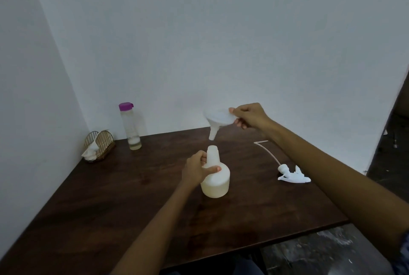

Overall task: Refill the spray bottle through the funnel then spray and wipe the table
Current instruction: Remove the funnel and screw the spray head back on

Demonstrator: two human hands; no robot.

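Funnel (218, 119) is pinched at its rim by the right hand (250, 116), spout tilted slightly, hanging just above the bottle (214, 175) neck. Bottle is gripped upright on the table (132, 197) by the left hand (197, 169). Neck lies straight below the spout; a plain descent is judged enough.

Both our arms are stretched out in front of us, bare forearms coming in from the bottom edge. Our left hand (195, 169) sits lower and closer, fingers curled round the bottle (215, 177) at its neck and shoulder, thumb laid across the front. Our right hand (249, 115) is raised higher and further out, wrist bent a bit, pinching the funnel (218, 119) by its rim between thumb and fingers. The right forearm runs diagonally across from the lower right corner.
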